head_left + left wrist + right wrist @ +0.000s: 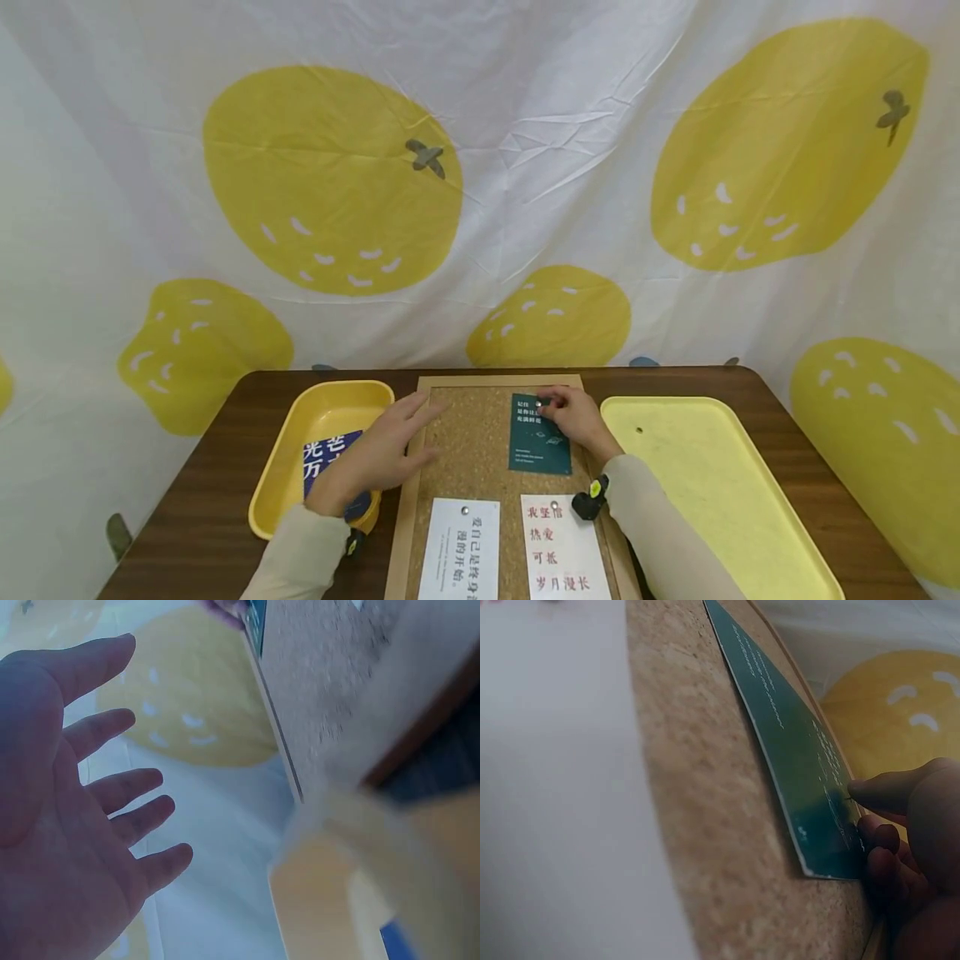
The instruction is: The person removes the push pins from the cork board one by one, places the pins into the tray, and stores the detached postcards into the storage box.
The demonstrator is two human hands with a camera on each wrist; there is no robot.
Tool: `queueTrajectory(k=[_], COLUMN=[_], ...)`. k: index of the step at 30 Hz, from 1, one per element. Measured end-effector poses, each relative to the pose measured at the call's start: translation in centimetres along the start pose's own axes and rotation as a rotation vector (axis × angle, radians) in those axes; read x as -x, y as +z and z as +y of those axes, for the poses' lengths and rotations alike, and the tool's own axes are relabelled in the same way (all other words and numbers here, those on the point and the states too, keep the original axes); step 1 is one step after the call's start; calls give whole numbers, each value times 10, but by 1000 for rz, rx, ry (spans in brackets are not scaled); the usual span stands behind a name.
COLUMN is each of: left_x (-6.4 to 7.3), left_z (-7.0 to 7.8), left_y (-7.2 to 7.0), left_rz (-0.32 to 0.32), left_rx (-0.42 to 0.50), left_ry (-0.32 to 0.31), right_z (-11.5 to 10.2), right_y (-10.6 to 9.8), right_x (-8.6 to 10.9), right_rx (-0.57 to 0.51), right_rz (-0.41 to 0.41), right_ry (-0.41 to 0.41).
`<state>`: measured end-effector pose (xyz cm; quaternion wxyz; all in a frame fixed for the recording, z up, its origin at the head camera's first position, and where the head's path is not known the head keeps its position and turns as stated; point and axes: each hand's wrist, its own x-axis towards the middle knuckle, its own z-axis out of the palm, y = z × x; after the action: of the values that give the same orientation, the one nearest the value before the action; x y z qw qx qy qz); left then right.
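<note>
A dark green card point(538, 446) with white print lies on the upper right of a framed cork board point(468, 450). At the card's top edge, my right hand point(573, 414) pinches a small silver thumbtack point(538, 405) between its fingertips. The right wrist view shows these fingertips point(862, 789) against the green card point(795, 772), the other fingers curled near its edge. My left hand point(382, 446) hovers over the board's left edge, holding nothing. Its fingers point(124, 791) are spread and relaxed in the left wrist view.
Two white cards, one with black print point(461, 550) and one with red print point(566, 554), are tacked lower on the board. A yellow bin point(273, 483) with a blue card point(318, 450) stands left. To the right is a pale yellow tray point(720, 475) with a small tack point(639, 430).
</note>
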<state>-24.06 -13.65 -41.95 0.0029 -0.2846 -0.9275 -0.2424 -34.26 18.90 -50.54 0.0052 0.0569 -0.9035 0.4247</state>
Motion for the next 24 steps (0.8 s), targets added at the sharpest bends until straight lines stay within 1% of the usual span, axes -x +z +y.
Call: queueTrajectory(k=[4,6,13,19,24], left_x=[-6,-9,-20,-28,-36], left_z=[9,13,25,35,47], left_y=[7,11,22,34,41], left_rz=[-42,-63,-126,-223,-277], left_rx=[6,-4,-44,-120,-166], left_ry=[10,11,51,27,22], right_z=[2,2,3,0,-3], right_y=[1,0,1,0,-2], right_x=[0,1,0,1,0], right_rx=[6,1,17,10,19], right_rz=[-1,-4,1,-4,10], right_ry=[-1,3,-19,-8,-19])
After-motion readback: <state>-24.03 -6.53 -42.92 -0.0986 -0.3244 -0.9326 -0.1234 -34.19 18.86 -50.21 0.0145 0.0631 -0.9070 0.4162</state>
